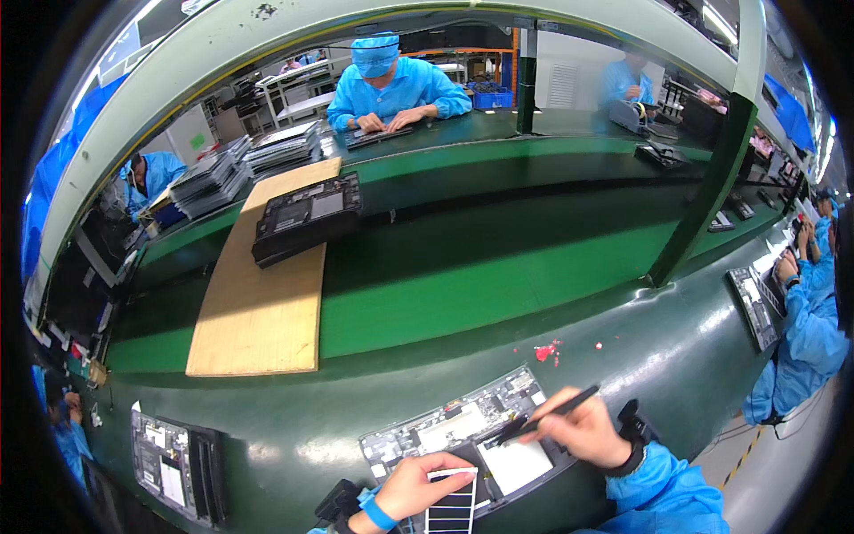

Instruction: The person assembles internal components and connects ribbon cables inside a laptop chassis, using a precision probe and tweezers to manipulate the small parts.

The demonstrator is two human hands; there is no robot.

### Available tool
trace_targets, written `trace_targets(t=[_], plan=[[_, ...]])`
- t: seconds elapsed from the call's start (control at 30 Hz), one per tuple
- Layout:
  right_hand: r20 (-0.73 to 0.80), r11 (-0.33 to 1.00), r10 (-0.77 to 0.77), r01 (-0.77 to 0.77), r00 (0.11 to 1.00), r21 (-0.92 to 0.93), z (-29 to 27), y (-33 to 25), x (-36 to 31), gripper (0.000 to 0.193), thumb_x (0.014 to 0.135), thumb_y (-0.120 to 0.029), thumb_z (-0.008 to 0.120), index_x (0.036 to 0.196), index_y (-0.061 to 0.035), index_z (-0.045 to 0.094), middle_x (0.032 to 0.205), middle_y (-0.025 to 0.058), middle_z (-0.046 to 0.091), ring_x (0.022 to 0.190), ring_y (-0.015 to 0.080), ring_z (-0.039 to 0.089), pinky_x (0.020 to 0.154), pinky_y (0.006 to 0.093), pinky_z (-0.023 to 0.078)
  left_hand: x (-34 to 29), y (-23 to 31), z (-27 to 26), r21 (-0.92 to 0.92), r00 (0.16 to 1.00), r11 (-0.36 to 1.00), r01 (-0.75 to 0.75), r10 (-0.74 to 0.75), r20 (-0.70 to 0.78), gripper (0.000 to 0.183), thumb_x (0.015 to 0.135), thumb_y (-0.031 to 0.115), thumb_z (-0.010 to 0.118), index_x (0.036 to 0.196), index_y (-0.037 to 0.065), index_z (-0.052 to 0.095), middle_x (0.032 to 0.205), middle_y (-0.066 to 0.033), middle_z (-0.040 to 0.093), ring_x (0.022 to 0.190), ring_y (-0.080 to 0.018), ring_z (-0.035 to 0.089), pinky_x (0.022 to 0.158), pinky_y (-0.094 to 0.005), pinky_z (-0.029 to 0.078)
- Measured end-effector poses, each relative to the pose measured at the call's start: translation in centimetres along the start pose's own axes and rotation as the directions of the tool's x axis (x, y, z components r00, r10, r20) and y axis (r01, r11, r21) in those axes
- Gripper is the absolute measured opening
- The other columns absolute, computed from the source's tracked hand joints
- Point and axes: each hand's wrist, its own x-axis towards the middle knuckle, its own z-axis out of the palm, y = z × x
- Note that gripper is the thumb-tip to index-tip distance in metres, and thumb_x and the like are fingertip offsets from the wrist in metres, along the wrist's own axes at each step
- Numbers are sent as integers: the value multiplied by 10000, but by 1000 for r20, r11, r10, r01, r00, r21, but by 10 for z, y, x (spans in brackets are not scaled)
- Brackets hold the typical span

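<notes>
In front of me lies an opened laptop base [416, 427] with its circuit boards and a white panel [516, 465] showing. My left hand [411, 488] pinches a white-edged sheet of black adhesive strips [452, 505] over the laptop's near left part. My right hand [583, 433] is closed around slim black tweezers [569, 405], held slantwise above the laptop. Their dark tip is over the upper edge of the white panel. Whether the tip touches the panel or grips a strip, I cannot tell.
Several opened laptop bases [173, 472] stand stacked at left. A wooden board [258, 311] bridges the green conveyor [445, 294], bearing another laptop stack [307, 218]. A green post [712, 196] rises at right. Co-workers in blue [391, 89] sit opposite and at right. Red scraps [547, 351] lie beyond my laptop.
</notes>
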Motion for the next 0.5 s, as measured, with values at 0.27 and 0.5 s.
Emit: trace_targets(t=[0.27, 0.5], plan=[[226, 922, 147, -50, 963, -384, -67, -5, 69, 141, 890, -94, 497, 948, 33, 479, 892, 111, 574, 862, 197, 626, 710, 269, 518, 59, 21, 6, 504, 858, 723, -473, 507, 78, 160, 792, 199, 611, 867, 59, 600, 860, -75, 530, 797, -261, 563, 688, -327, 460], [335, 911, 180, -29, 925, -411, -75, 9, 87, 179, 891, -157, 510, 953, 6, 472, 810, 103, 614, 786, 158, 636, 671, 265, 519, 74, 30, 12, 575, 926, 744, -339, 372, 65, 179, 801, 165, 568, 953, 71, 575, 874, -104, 538, 827, -308, 563, 709, -376, 469]])
